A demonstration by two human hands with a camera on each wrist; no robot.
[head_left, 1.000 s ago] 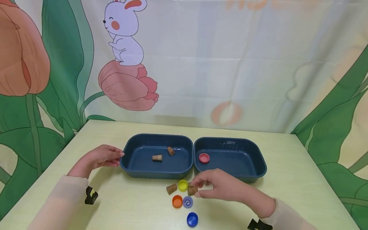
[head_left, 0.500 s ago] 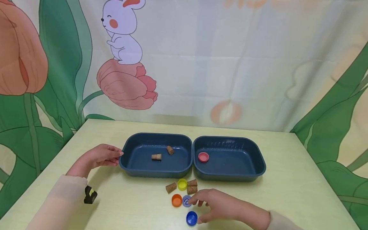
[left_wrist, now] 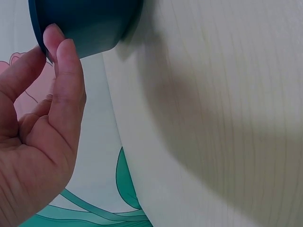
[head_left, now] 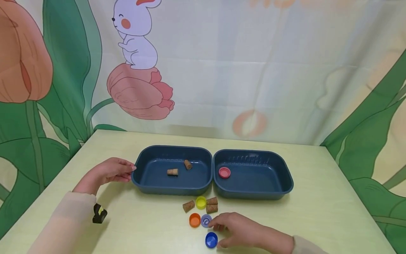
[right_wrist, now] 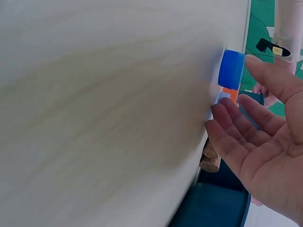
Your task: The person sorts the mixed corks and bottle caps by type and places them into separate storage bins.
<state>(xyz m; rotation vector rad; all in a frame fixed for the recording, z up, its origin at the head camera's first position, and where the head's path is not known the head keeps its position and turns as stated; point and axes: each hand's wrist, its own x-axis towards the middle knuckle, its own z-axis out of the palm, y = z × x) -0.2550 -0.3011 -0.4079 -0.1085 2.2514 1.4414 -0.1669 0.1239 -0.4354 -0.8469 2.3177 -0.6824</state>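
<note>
My left hand [head_left: 114, 170] pinches the left end of a dark blue tray [head_left: 171, 190], thumb and fingers at its rim, as the left wrist view shows. Two corks [head_left: 172, 172] lie in that tray. My right hand [head_left: 239, 231] is low over the table, thumb apart from the fingers, holding nothing. Its fingertips are at a purple bottle cap [head_left: 205, 220], partly covering it. The thumb tip is right beside a blue bottle cap [head_left: 211, 240]; whether they touch I cannot tell. An orange cap [head_left: 195, 220] sits left of the purple one.
A second dark blue tray [head_left: 253, 194] adjoins the first on the right, with a red cap [head_left: 224, 172] in it. In front of the trays lie a yellow cap [head_left: 201, 202], a lone cork [head_left: 188, 206] and two corks side by side [head_left: 211, 208]. A printed curtain [head_left: 196, 70] hangs behind.
My right hand has come away from the pair of corks, toward the near side of the table, to the purple and blue caps. The left hand has stayed at the tray.
</note>
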